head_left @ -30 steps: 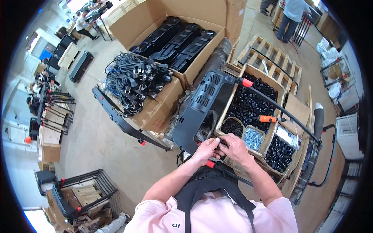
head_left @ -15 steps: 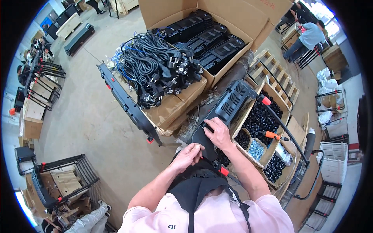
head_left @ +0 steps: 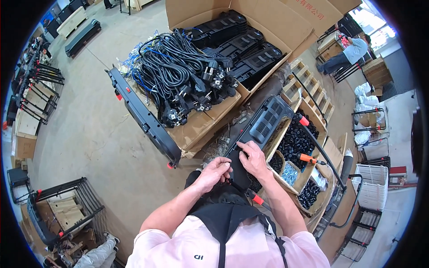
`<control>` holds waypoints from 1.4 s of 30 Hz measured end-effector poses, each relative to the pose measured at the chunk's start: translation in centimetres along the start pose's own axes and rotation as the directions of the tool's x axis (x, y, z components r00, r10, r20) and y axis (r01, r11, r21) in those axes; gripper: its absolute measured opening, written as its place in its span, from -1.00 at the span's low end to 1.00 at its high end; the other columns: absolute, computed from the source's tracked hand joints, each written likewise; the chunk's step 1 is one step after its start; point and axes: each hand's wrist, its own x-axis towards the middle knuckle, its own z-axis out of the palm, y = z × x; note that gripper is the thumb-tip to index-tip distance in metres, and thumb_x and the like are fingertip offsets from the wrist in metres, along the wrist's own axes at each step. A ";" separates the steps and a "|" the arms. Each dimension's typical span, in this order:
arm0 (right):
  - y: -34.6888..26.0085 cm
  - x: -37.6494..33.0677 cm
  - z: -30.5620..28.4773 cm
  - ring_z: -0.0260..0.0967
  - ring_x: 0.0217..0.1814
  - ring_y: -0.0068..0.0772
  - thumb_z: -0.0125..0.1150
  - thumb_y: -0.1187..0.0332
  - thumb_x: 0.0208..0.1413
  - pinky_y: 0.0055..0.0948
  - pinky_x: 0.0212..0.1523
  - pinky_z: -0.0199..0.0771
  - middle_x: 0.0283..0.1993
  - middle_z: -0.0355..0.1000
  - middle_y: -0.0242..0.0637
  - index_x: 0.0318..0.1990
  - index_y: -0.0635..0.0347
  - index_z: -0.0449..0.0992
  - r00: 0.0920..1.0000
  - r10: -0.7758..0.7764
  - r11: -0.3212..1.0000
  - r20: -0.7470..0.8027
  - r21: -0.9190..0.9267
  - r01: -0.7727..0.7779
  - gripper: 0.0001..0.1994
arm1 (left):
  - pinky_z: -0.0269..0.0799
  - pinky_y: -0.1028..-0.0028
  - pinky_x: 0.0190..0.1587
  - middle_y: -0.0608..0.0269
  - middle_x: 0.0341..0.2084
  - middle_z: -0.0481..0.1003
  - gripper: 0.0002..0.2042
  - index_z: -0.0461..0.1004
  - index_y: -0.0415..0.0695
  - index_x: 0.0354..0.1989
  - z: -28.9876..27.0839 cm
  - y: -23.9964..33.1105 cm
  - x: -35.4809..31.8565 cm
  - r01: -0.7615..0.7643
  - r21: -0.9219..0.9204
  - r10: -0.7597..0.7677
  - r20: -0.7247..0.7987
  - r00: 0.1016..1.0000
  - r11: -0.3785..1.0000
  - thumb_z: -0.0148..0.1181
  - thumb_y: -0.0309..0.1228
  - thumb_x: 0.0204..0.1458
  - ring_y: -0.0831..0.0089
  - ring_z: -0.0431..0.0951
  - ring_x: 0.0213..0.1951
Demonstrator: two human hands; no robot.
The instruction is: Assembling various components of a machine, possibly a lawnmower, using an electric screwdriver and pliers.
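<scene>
A black plastic housing with vent slots lies across in front of me, its smooth lower end close to my body. My left hand is at the left edge of that lower end, thumb and fingers pinched together; anything between them is too small to make out. On the housing's upper face rests my right hand, its fingers curled and fingertips down near the edge; what they hold, if anything, is hidden. A black tube with a red end piece sticks out below the housing, beside my right forearm.
Left of the housing, black power cords with plugs cover a cardboard box; another carton holds black housings. On the right, a wooden tray holds black parts, bluish screws and an orange power driver. A long black frame leans against the box.
The whole view has shifted slightly. My left fingers have closed in more tightly at the housing's edge, and my right hand has slid a little way down the housing toward me.
</scene>
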 end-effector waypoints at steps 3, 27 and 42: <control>0.9 -0.7 0.2 0.50 -0.16 -0.23 0.13 0.59 0.19 -0.27 -0.09 0.53 -0.21 0.48 -0.20 0.19 0.25 0.56 0.993 0.116 0.988 0.003 0.103 -0.115 -0.60 | 0.52 0.53 -0.20 0.19 -0.08 0.59 -0.67 0.35 -0.19 0.25 0.6 0.4 0.8 -0.022 -0.068 0.023 0.018 1.000 0.997 0.08 -0.30 0.45 0.51 0.59 -0.20; 0.5 -3.0 -2.5 0.49 0.33 -0.28 -0.05 0.51 0.49 -0.28 0.37 0.48 0.22 0.54 -0.11 0.28 0.33 0.44 0.868 0.495 0.506 0.039 0.799 -0.324 -0.69 | 0.61 0.43 -0.08 0.20 -0.09 0.62 -0.72 0.49 -0.15 0.06 7.1 0.1 6.6 0.177 -0.089 -0.160 0.171 0.972 0.980 0.04 -0.19 0.48 0.46 0.66 -0.12; 1.3 -0.8 -10.2 0.54 -0.03 -0.05 0.43 0.37 0.05 -0.18 0.02 0.59 -0.08 0.53 -0.14 -0.05 0.25 0.65 0.987 -0.089 0.989 0.134 -0.107 0.103 -0.70 | 0.68 0.36 -0.08 0.15 -0.13 0.66 -0.69 0.52 -0.15 0.04 8.4 -0.5 9.4 0.187 -0.284 -0.159 0.118 0.980 0.940 -0.06 -0.19 0.51 0.36 0.69 -0.14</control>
